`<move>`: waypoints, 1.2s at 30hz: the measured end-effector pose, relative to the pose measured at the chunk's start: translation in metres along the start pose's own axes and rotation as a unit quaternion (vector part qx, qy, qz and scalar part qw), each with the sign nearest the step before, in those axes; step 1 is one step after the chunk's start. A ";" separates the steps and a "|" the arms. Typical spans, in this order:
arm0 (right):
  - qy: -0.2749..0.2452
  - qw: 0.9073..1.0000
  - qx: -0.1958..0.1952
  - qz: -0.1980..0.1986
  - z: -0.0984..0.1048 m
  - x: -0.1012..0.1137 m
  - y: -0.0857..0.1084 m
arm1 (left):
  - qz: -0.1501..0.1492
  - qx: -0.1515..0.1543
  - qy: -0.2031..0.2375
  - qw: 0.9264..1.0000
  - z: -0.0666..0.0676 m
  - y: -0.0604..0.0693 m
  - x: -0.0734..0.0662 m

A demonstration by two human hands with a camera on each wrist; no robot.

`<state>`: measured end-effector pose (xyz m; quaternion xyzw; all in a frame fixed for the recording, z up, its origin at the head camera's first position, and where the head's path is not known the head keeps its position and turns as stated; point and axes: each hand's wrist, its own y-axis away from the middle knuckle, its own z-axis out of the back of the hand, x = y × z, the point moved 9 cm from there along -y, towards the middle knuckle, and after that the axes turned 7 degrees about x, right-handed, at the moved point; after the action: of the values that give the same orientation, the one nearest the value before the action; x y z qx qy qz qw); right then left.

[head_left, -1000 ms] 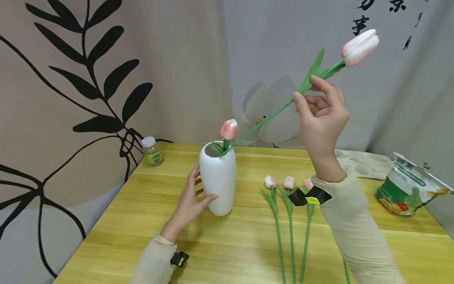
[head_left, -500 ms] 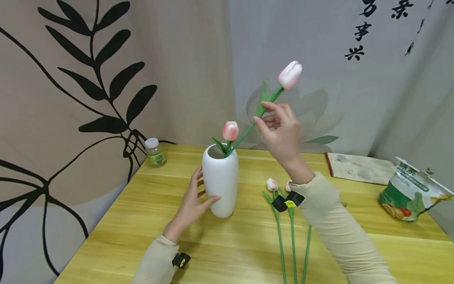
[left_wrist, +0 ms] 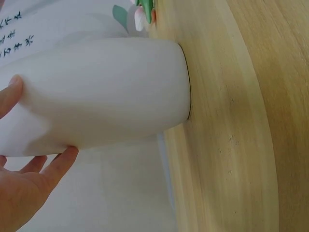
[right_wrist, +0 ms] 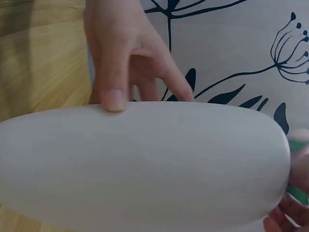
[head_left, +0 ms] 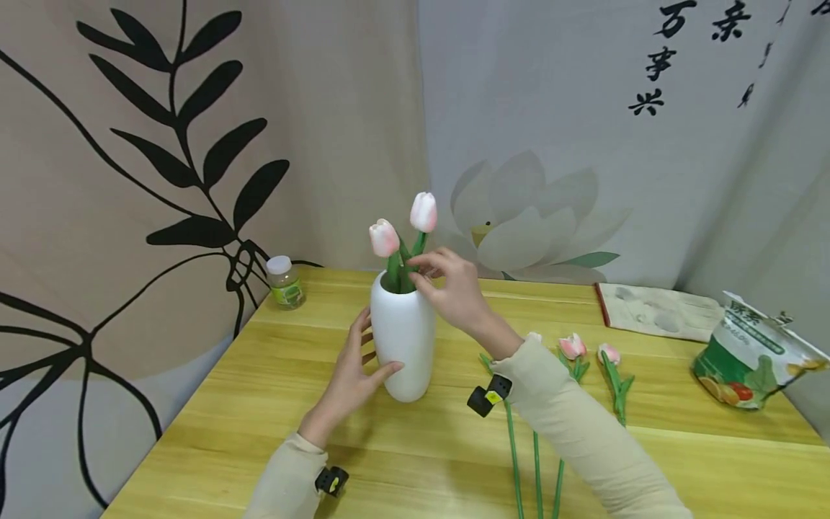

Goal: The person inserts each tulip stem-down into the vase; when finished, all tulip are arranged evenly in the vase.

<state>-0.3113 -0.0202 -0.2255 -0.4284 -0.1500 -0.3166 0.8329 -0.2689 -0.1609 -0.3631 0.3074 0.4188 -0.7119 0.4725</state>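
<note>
Pink-and-white tulip (head_left: 424,213) on a green stem stood, beside a second pink-and-white bloom (head_left: 384,238), in the mouth of a smooth, rounded white vase (head_left: 405,346), upright on a yellow wood-grain counter (head_left: 220,432). Nearest lay two beige sleeves (head_left: 583,432), each with a small black device (head_left: 489,395) at the wrist. Several loose pink-headed tulips (head_left: 573,347) lay on the counter, partly covered by the right sleeve. Beyond that, the left hand (head_left: 348,382) gripped the vase's left side, fingers spread round it and thumb across its front. At the rim, the right hand (head_left: 457,292) had its fingers bent and its thumb and forefinger nearly together, pinching the first tulip's greenery. Farther back were a clear, white-capped jar (head_left: 286,287), a green-and-white plastic pouch (head_left: 746,367) and a flat beige mat (head_left: 661,310) with a red edge. Behind everything hung a pale fabric backdrop (head_left: 357,130) printed with black leaves, a lotus and dark characters.
</note>
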 end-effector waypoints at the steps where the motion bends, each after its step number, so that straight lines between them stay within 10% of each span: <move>1: 0.002 1.000 0.007 0.001 -0.002 0.000 0.002 | -0.001 0.001 0.000 1.000 0.000 0.000 0.000; 16: -0.053 0.998 0.041 0.002 0.003 -0.009 0.019 | 0.007 0.003 0.006 1.000 -0.001 0.000 0.001; 22: -0.052 0.993 0.052 -0.087 0.012 -0.052 0.052 | 0.023 0.009 0.017 1.000 -0.001 0.000 -0.008; 36: 0.048 0.932 0.237 -0.272 -0.011 -0.160 0.161 | 0.022 0.005 0.020 1.000 -0.001 -0.001 0.005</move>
<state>-0.3270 0.1045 -0.4153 -0.1458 -0.2914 -0.5061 0.7986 -0.2715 -0.1617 -0.3672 0.3333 0.4181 -0.6966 0.4784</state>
